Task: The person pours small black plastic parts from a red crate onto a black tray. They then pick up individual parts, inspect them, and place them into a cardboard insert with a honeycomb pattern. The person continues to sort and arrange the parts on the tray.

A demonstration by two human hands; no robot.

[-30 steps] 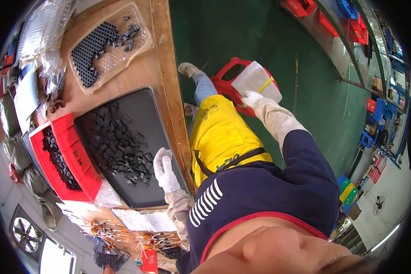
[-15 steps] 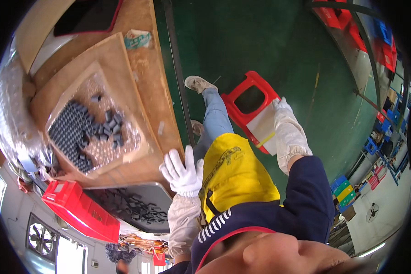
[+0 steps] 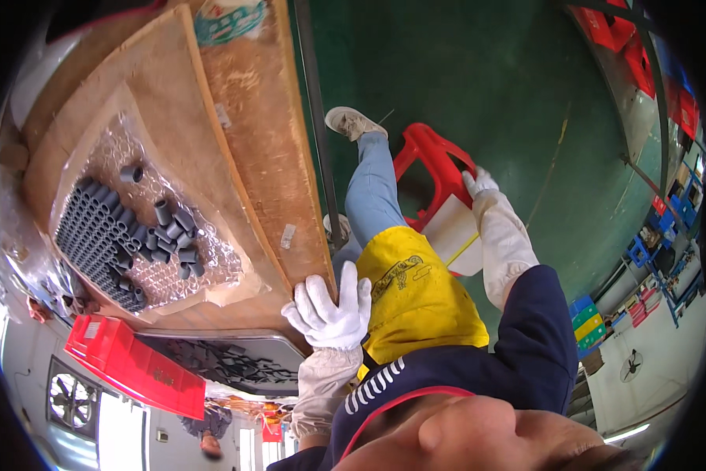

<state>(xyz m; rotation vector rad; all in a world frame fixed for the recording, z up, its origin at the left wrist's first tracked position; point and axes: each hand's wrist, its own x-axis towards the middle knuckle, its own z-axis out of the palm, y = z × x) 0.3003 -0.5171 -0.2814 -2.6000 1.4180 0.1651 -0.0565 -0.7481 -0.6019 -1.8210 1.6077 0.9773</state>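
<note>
While the white-gloved left hand [image 3: 327, 312] is pressing on the edge of the brown wooden worktable [image 3: 267, 165] with its fingers spread apart, the white-gloved right hand [image 3: 479, 182] is reaching down beside the leg, its fingers closing around the rim of the red plastic stool [image 3: 430, 157] standing on the green floor [image 3: 486, 78]. Dark grey cylindrical sleeves [image 3: 125, 235] are lying on clear bubble wrap [image 3: 145, 271] on the table.

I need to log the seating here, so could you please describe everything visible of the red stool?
The red stool looks like moulded plastic, with a flat rectangular top and splayed legs. It stands on the green floor beside the person's leg. The gloved right hand grips its near edge. A white sheet with a yellow line hides its lower part.
</note>
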